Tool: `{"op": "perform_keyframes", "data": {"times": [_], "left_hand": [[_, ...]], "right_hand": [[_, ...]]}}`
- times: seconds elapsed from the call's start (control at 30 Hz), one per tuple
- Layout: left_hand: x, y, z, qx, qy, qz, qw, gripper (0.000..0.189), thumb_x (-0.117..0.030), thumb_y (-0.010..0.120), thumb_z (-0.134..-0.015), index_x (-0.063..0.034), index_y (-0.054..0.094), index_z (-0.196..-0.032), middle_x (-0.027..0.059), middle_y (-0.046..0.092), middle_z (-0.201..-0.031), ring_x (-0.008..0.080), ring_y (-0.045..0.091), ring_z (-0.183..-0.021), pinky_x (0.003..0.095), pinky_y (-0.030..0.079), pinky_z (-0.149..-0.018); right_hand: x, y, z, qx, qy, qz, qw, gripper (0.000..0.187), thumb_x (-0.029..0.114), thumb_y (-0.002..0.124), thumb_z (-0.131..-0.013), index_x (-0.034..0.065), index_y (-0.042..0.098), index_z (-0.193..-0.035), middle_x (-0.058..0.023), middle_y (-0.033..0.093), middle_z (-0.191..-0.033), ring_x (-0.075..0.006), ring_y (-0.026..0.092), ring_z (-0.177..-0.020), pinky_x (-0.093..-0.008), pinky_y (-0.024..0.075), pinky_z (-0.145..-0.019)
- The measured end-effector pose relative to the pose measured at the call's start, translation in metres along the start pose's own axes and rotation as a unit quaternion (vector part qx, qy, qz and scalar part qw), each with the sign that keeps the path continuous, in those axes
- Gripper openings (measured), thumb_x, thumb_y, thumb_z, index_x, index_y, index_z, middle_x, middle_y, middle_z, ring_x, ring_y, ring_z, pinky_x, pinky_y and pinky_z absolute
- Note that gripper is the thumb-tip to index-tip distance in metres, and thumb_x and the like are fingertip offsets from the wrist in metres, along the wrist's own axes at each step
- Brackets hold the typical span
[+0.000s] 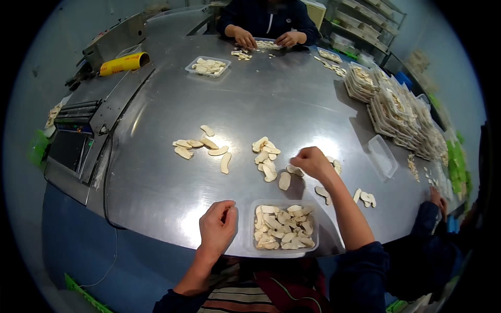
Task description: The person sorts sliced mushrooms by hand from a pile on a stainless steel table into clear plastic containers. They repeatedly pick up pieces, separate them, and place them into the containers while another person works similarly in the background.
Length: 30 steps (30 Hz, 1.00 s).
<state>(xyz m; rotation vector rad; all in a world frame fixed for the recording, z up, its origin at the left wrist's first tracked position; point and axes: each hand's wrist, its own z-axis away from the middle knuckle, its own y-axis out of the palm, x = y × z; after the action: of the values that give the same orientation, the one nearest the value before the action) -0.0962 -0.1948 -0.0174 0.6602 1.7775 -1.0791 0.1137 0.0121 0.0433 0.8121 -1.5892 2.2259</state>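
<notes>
A clear plastic tray (pixel 285 227) filled with pale sliced pieces, seemingly mushroom, sits at the near edge of the steel table (pixel 164 195). Just left of it, my left hand (pixel 219 223) rests with curled fingers; whether it holds anything is hidden. Beyond the tray my right hand (pixel 311 162) is over the table, fingers bent down beside a slice (pixel 295 170); its fingertips are partly hidden. A single slice (pixel 285 181) lies nearer the tray. One group of slices (pixel 267 158) lies left of my right hand, another (pixel 208 143) farther left, and a few (pixel 366 198) to the right.
Across the table a person (pixel 270 23) handles a tray of pieces. A filled tray (pixel 208 66) stands at the far left. Stacked filled trays (pixel 395 105) and an empty tray (pixel 382 157) are at right, near another person's hand (pixel 438 201). A wrapping machine (pixel 74 137) stands left.
</notes>
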Motion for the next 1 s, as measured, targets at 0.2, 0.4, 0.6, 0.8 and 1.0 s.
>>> {"op": "perform_keyframes", "data": {"times": [0.2, 0.4, 0.6, 0.8, 1.0], "left_hand": [[-0.002, -0.001, -0.002, 0.010, 0.008, -0.014, 1.000, 0.013, -0.007, 0.064, -0.085, -0.0012, 0.067, -0.097, 0.0122, 0.067, -0.082, 0.0194, 0.064, -0.063, 0.0287, 0.051, -0.060], [0.001, -0.001, 0.001, 0.002, 0.009, 0.000, 1.000, 0.013, -0.008, 0.065, -0.085, -0.0017, 0.067, -0.096, 0.0115, 0.066, -0.082, 0.0185, 0.063, -0.063, 0.0280, 0.051, -0.060], [-0.003, 0.002, -0.004, 0.012, -0.003, -0.030, 0.999, 0.012, -0.008, 0.065, -0.085, -0.0028, 0.067, -0.095, 0.0114, 0.066, -0.082, 0.0188, 0.063, -0.064, 0.0285, 0.051, -0.060], [0.005, 0.002, -0.002, 0.001, 0.021, 0.008, 1.000, 0.013, -0.009, 0.065, -0.085, -0.0005, 0.069, -0.095, 0.0076, 0.064, -0.076, 0.0098, 0.057, -0.059, 0.0241, 0.047, -0.056], [-0.002, -0.002, -0.003, 0.001, 0.012, -0.025, 1.000, 0.012, -0.008, 0.064, -0.085, -0.0027, 0.067, -0.095, 0.0126, 0.066, -0.081, 0.0218, 0.064, -0.062, 0.0297, 0.051, -0.058]], "right_hand": [[-0.007, 0.007, 0.039, 0.042, -0.176, 0.104, 0.978, 0.034, 0.004, 0.064, -0.079, 0.0107, 0.067, -0.112, -0.0153, 0.062, -0.097, -0.0276, 0.063, -0.088, -0.0363, 0.0520, -0.078], [-0.002, 0.008, 0.041, 0.043, -0.283, 0.237, 0.929, 0.025, 0.011, 0.069, -0.076, 0.0092, 0.070, -0.101, -0.0112, 0.060, -0.096, -0.0291, 0.060, -0.093, -0.0363, 0.0514, -0.078], [0.012, 0.012, -0.007, -0.034, -0.155, 0.148, 0.976, 0.027, 0.023, 0.062, -0.081, 0.0012, 0.068, -0.095, -0.0197, 0.065, -0.094, -0.0355, 0.063, -0.092, -0.0417, 0.0505, -0.082], [0.013, 0.018, -0.040, 0.036, -0.056, 0.098, 0.993, 0.029, 0.027, 0.066, -0.077, -0.0012, 0.067, -0.082, -0.0194, 0.067, -0.083, -0.0333, 0.065, -0.081, -0.0393, 0.0510, -0.074], [-0.003, -0.015, -0.009, 0.055, -0.023, 0.126, 0.990, 0.027, 0.028, 0.068, -0.074, 0.0011, 0.069, -0.076, -0.0143, 0.068, -0.076, -0.0283, 0.066, -0.075, -0.0363, 0.0518, -0.072]]}}
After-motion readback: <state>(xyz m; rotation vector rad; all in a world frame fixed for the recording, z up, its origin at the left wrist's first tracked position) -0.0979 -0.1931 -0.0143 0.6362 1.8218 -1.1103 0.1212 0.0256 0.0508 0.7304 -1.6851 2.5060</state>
